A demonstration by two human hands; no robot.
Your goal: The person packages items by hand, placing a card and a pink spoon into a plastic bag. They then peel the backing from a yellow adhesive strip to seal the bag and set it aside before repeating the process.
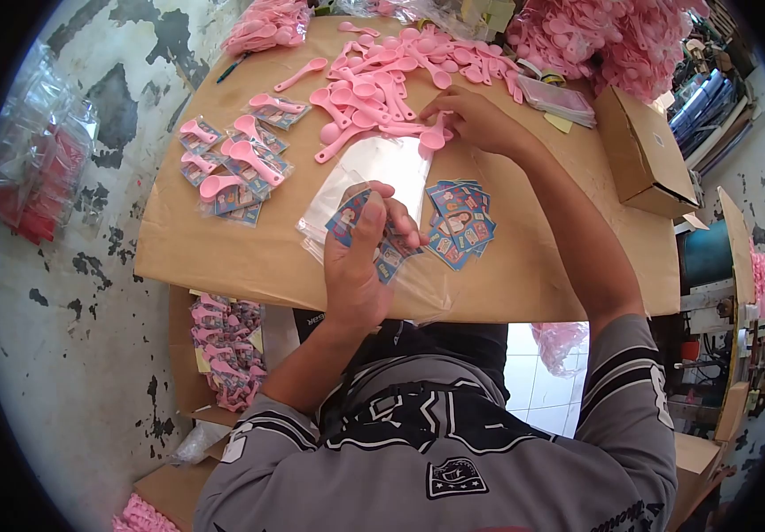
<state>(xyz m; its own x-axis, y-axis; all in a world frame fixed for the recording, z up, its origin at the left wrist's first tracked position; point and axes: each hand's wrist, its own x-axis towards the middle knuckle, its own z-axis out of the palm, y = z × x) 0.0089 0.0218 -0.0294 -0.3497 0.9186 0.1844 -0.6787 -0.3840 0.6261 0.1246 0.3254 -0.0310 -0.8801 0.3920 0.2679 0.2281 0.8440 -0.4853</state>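
My left hand point(360, 266) is closed on a blue printed card point(393, 255) in a clear plastic bag, with the thumb on top. The bag's clear end hangs below the hand, near the table's front edge. At the near side of a heap of pink measuring spoons point(374, 84), my right hand point(480, 121) pinches one pink spoon point(434, 140). A stack of clear plastic bags point(334, 188) lies flat under and beyond my left hand. Right of it rests a loose pile of blue printed cards point(460, 222).
On the left lie several bagged cards with spoons point(245, 160) and a pen point(234, 67). A cardboard box point(641, 151) and a plastic case point(558, 99) stand at the right. Large bags of spoons point(608, 40) fill the back. Below left, a carton holds packed spoons point(227, 346).
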